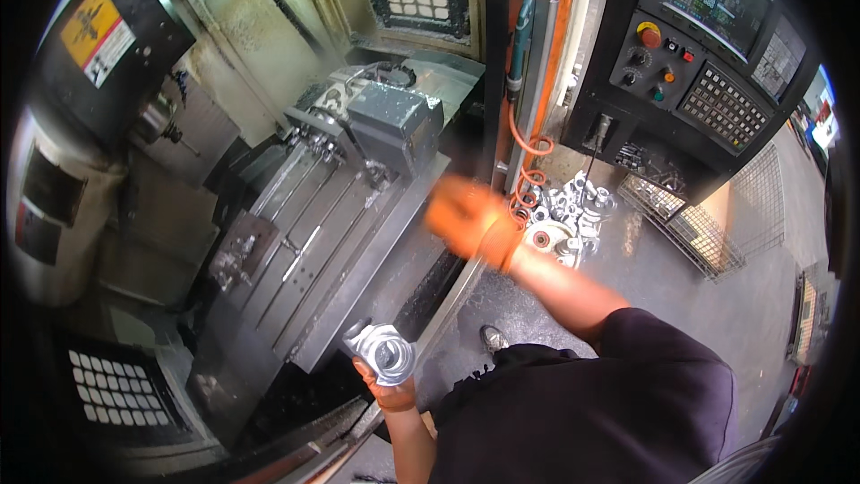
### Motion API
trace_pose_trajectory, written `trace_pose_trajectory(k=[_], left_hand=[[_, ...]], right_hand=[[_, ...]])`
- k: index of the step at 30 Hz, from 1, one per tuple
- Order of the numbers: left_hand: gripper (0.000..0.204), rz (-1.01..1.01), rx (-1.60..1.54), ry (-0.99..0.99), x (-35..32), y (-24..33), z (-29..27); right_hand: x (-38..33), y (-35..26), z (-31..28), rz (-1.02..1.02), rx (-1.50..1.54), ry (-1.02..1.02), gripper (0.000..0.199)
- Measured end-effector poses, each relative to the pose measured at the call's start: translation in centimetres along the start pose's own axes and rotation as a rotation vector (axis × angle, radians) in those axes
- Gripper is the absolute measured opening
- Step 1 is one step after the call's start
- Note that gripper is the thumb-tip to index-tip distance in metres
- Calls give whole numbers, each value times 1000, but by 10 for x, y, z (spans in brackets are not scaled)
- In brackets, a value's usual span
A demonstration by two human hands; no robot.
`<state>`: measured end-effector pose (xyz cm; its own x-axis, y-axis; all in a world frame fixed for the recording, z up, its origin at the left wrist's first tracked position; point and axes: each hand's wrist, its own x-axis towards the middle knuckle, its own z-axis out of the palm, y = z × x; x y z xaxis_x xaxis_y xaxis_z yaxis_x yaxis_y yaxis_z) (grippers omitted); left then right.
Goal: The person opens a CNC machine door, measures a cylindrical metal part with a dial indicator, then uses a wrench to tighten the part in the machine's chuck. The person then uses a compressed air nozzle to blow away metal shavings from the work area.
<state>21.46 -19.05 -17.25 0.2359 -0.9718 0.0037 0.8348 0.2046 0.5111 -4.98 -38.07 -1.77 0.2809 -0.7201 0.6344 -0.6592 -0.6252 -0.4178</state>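
Observation:
My left hand [387, 387], in an orange glove, grips a silvery machined metal casting [383, 351] with a round bore through it. It holds the part up beside the front edge of the milling machine's table [300, 246]. My right hand [470, 218], also gloved in orange, is smeared by motion, so its fingers cannot be made out. It is reached out between the machine table and the coiled orange air hose [537, 145]. A grey block-shaped unit [390, 116] stands on the far end of the table. Near its left end sits a small fixture [240, 251].
The spindle [157, 121] hangs over the table at the left. A teal air gun [520, 49] hangs by the door frame. Beyond it, many metal parts [573, 215] are piled below the control panel [690, 63]. A wire mesh basket [685, 229] stands at the right.

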Motion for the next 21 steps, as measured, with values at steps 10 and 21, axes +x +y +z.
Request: trace_pose_trajectory(k=[10, 21], left_hand=[[50, -142, -281, 134, 88, 47, 10], [53, 32, -293, 44, 138, 132, -75]], right_hand=[[159, 112, -90, 720, -386, 483, 52], [51, 59, -88, 571, 841, 425, 43]])
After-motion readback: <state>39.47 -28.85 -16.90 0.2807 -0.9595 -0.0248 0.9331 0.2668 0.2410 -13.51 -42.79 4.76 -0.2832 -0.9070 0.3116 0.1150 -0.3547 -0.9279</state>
